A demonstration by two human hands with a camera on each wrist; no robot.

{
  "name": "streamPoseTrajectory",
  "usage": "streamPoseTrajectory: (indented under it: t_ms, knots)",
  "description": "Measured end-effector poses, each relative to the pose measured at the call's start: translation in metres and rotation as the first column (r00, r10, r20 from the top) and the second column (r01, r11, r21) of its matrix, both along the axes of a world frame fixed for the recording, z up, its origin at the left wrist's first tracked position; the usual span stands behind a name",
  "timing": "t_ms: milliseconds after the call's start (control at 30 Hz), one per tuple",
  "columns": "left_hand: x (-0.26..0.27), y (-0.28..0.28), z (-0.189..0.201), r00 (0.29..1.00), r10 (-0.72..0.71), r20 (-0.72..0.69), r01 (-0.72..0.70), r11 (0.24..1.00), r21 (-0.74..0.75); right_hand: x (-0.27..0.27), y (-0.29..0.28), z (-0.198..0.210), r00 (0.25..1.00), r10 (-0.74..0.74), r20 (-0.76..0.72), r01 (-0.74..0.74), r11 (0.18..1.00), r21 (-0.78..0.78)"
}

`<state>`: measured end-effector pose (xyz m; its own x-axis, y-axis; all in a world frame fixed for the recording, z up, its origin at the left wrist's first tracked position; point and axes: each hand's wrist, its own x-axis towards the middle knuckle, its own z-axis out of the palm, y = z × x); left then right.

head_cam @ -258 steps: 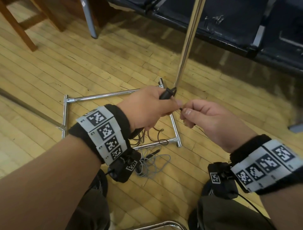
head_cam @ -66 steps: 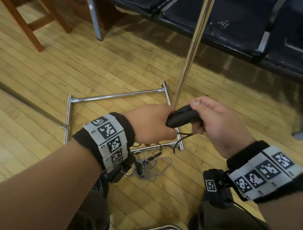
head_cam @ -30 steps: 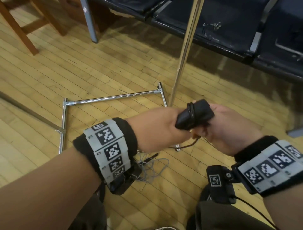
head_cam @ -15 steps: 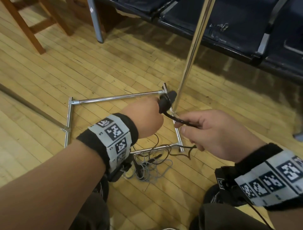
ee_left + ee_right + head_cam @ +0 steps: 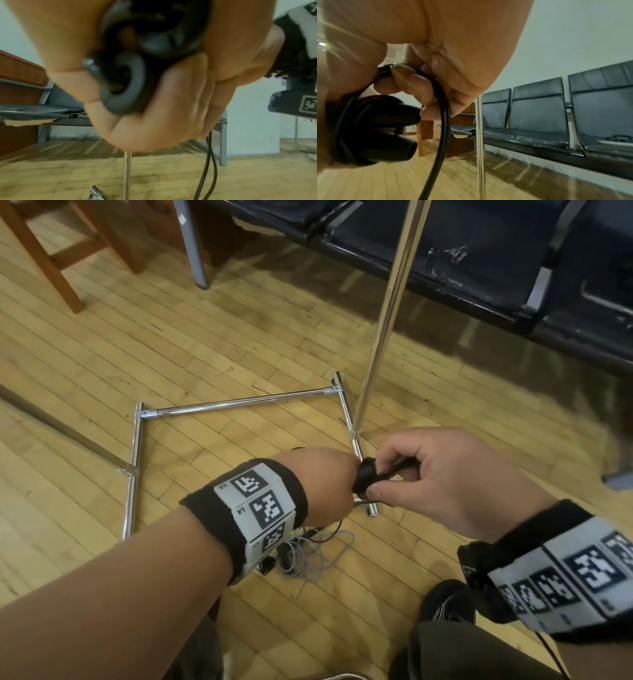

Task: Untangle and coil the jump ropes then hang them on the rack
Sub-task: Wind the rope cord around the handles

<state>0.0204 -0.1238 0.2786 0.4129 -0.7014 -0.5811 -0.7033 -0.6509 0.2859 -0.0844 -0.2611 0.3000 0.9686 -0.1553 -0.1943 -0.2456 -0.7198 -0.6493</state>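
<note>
The black jump rope [image 5: 368, 477] sits at the centre of the head view, held between both hands above the wooden floor [image 5: 239, 337]. Its two black handles [image 5: 385, 121] lie side by side, with turns of cord already wound round them. The left hand [image 5: 318, 484] has its grip closed round the handles, fingers curled about their ends, as the left wrist view shows close up. The right hand [image 5: 442, 477] has its grip pinched on the cord [image 5: 443, 115], thumb and fingers curled, right beside the handles. From that pinch the loose cord hangs down toward the lower edge of the right wrist view.

Just below the left wrist in the head view, a second rope [image 5: 308, 556], thin and grey, lies in a loose tangle on the floor, with a dark handle partly hidden by the wristband.

Behind the hands stands the chrome rack [image 5: 239, 402]: its base tubes form a square frame flat on the floor, and an upright pole [image 5: 387, 313] rises from the right-hand tube toward the top of the frame. The hands are near the foot of that pole.

Across the upper right runs a row of dark padded seats [image 5: 479, 268]. Wooden furniture legs [image 5: 44, 258] stand in the upper left corner.
</note>
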Motion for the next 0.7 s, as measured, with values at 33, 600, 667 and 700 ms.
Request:
streamPoseTrajectory:
  t_ms: [33,600,667,700]
  knots:
    - [-0.002,0.0,0.0,0.999,-0.047,0.001,0.047,0.999,-0.003,0.0,0.001,0.001,1.0,0.009,0.002,-0.009,1.0,0.027]
    - [0.006,0.013,0.023,0.902,-0.058,-0.428,-0.205,0.814,-0.543,0.01,-0.013,-0.003,0.945,-0.288,-0.154,0.289,0.521,0.803]
    - [0.017,0.016,0.025,0.853,0.024,-0.521,-0.359,0.752,-0.554,0.011,-0.012,-0.008,0.931,-0.301,-0.207,0.349,0.566,0.747]
    - [0.022,0.017,0.024,0.826,0.091,-0.556,-0.434,0.732,-0.525,0.012,-0.011,-0.01,0.933,-0.287,-0.215,0.352,0.618,0.703]
